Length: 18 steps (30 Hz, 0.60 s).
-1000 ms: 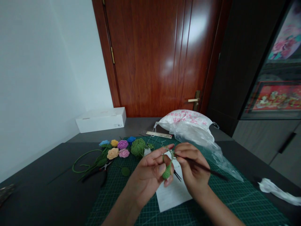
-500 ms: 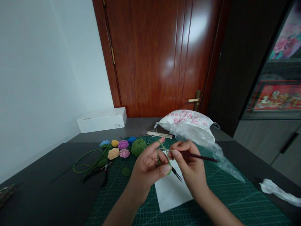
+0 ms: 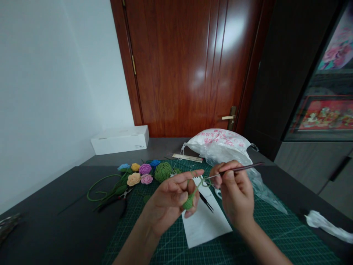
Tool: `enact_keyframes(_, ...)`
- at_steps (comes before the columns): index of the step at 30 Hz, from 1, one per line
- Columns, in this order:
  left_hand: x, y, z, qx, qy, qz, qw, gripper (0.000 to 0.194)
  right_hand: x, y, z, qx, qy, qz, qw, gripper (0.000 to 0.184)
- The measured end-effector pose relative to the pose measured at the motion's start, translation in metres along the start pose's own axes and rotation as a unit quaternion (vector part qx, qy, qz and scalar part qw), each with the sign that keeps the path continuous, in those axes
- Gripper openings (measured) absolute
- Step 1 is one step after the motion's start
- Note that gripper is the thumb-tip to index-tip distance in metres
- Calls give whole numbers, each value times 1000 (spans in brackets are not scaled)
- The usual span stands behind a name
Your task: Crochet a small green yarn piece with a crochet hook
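Note:
Between the thumb and fingers of my left hand (image 3: 172,195) is a small green crochet piece (image 3: 188,202). Green yarn runs over that hand's outstretched index finger. My right hand (image 3: 235,195) grips a crochet hook (image 3: 242,168) by its dark handle. The hook's thin metal shaft points left, and its tip meets loops of green yarn (image 3: 203,182) between the two hands. Below the hands lie a white sheet (image 3: 205,228) and black tweezers (image 3: 206,203). A ball of green yarn (image 3: 163,172) sits just beyond my left hand.
Crocheted flowers (image 3: 145,169) with green stems and pliers (image 3: 125,195) lie left on the dark table. A green cutting mat (image 3: 275,235) spreads beneath everything. Farther back are a white box (image 3: 120,140), a ruler (image 3: 187,158) and a stuffed plastic bag (image 3: 220,141).
My right hand has drawn the hook rightward, away from my left hand, and its handle end has risen. My left hand has turned, bringing the green crochet piece into view.

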<state>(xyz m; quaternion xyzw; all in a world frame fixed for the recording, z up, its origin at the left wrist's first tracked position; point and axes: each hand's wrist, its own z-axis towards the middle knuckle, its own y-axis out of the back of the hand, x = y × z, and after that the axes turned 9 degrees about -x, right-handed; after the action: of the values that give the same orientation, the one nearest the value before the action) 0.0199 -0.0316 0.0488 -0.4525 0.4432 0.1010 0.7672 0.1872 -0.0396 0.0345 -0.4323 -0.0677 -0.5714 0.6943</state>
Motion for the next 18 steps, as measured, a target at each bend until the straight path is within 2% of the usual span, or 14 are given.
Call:
enact_keyframes(4,0,5,1,26,14,-4,1000,57,3,-3,7,20,-200,148,968,21)
enact_keyframes(6,2,4,0,6,-3,28,1000,60,2,-3,8,30,-259,175,949,23)
enact_keyframes(8,5,1,-1,-38,-28,72,996,65,-1,-4,7,49,-289,170,941,25)
enact_keyframes(10,9,-2,-3,-91,-51,105,989,67,-5,-6,3,67,-268,139,951,23)
enact_keyframes(12,13,-4,-2,-123,-76,118,982,66,-8,-8,-1,67,-192,87,975,17)
enact_keyframes(15,19,-4,0,-120,-106,129,979,54,-12,-8,-6,47,-57,-9,997,12)
enact_keyframes(18,22,-5,2,-112,-111,142,977,45,-14,-6,-8,38,8,-74,996,9)
